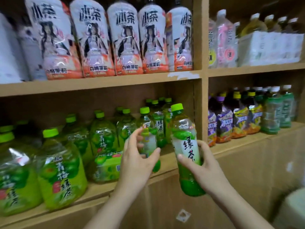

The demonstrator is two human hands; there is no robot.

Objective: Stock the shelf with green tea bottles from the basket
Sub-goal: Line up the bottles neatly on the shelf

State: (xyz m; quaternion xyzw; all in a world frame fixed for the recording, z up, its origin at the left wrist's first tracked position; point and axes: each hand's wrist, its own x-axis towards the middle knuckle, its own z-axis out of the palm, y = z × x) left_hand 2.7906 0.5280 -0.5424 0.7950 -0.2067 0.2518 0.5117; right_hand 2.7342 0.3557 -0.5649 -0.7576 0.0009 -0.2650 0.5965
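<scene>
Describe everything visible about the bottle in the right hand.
The green tea bottle is clear plastic with a lime-green screw cap, a white-and-green label bearing dark characters, and a green base. It is capped, roughly upright, leaning slightly left, held off the lower shelf in front of it. The right hand grips its middle.

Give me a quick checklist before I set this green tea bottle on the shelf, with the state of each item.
1. Right hand grips the held bottle firmly: ok.
2. Bottle upright, green cap on: ok.
3. Label facing out: ok.
4. Left hand clear of the landing spot: not ok, its fingers are around the front shelf bottle.
5. Free space on the lower shelf at the right end of the row: cannot tell.
6. Basket within reach: cannot tell, out of view.
</scene>
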